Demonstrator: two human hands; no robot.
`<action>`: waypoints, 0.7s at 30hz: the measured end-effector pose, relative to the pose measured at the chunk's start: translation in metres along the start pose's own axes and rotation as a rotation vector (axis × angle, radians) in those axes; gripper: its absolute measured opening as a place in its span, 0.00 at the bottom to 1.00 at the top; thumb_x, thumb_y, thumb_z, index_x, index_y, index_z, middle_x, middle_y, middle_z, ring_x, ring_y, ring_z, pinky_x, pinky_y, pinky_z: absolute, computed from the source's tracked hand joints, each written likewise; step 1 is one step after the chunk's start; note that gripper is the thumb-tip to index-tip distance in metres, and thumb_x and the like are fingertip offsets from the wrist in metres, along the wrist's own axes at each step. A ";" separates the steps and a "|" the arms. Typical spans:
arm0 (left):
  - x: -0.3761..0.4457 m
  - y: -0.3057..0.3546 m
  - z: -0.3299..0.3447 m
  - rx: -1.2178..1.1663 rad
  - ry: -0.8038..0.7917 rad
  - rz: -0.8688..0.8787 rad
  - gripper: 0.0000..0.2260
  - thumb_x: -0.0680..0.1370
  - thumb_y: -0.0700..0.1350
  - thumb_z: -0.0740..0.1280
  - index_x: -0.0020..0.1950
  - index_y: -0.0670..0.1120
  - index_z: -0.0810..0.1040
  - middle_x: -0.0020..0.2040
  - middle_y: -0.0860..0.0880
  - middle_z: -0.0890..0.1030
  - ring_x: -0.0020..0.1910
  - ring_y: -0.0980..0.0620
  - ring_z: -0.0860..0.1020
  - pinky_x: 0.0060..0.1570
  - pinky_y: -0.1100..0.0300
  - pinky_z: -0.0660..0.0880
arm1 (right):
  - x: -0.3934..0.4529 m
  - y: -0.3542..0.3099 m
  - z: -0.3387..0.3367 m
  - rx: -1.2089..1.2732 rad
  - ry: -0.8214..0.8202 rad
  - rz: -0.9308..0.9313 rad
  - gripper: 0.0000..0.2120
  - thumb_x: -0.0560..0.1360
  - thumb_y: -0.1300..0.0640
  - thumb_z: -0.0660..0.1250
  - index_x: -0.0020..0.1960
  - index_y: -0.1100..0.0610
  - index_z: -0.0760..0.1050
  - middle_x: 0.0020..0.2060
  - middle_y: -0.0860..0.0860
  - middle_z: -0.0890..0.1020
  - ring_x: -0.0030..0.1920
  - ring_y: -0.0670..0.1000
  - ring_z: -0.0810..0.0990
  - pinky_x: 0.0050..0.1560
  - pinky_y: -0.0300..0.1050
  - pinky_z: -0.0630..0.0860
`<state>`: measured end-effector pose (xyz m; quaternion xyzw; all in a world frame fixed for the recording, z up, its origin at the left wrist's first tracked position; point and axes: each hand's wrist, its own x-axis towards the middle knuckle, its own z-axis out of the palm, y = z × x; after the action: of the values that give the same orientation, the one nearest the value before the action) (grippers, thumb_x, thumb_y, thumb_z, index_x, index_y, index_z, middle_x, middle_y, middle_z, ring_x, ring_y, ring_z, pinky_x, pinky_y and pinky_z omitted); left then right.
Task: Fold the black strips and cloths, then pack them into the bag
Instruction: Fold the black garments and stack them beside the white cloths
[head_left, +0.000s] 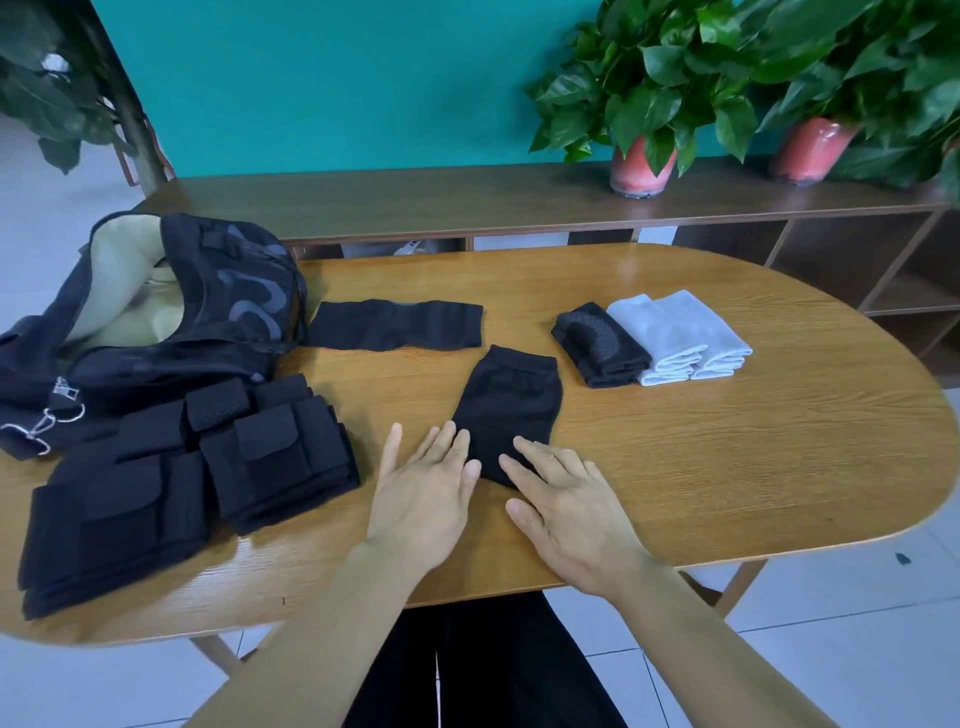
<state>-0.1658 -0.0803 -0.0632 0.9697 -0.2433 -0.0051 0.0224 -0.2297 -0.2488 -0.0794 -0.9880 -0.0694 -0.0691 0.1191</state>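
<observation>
Both hands flat, palms down, near front edge of wooden counter (727, 467). Left hand (421, 499) fingers straight & spread, tips touching near-left edge of black cloth (506, 410). Right hand (566, 509) fingers straight, spread wide, resting on cloth's near end; nothing gripped. Cloth lying flat mid-counter, angled. Second black strip (397, 325) spread flat behind it, just right of open black bag (171, 306) at far left. Stacked folded black strips (187, 478) in front of bag. Folded black piece (600, 345) touching folded white cloths (680, 338) at right.
</observation>
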 end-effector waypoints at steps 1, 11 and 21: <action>0.001 -0.003 0.000 0.026 0.000 0.005 0.25 0.84 0.55 0.36 0.80 0.50 0.50 0.80 0.52 0.52 0.78 0.55 0.49 0.70 0.49 0.26 | -0.001 -0.003 0.001 -0.014 0.015 -0.003 0.27 0.80 0.42 0.47 0.71 0.52 0.70 0.71 0.52 0.70 0.69 0.54 0.68 0.62 0.49 0.67; 0.009 -0.022 -0.010 0.061 0.002 0.033 0.23 0.85 0.51 0.42 0.80 0.50 0.50 0.79 0.54 0.55 0.78 0.54 0.44 0.72 0.43 0.31 | -0.002 -0.023 0.003 -0.006 0.044 -0.067 0.22 0.80 0.45 0.52 0.66 0.52 0.74 0.59 0.49 0.73 0.57 0.51 0.72 0.51 0.46 0.70; 0.015 0.029 -0.008 -0.158 0.278 -0.176 0.20 0.84 0.52 0.49 0.75 0.52 0.65 0.68 0.53 0.71 0.67 0.51 0.68 0.66 0.53 0.59 | 0.056 0.033 -0.027 -0.092 0.179 0.051 0.19 0.71 0.65 0.66 0.61 0.58 0.78 0.56 0.54 0.80 0.57 0.58 0.78 0.53 0.52 0.74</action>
<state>-0.1661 -0.1123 -0.0542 0.9738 -0.1510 0.1081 0.1312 -0.1730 -0.2803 -0.0519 -0.9838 -0.0301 -0.1570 0.0810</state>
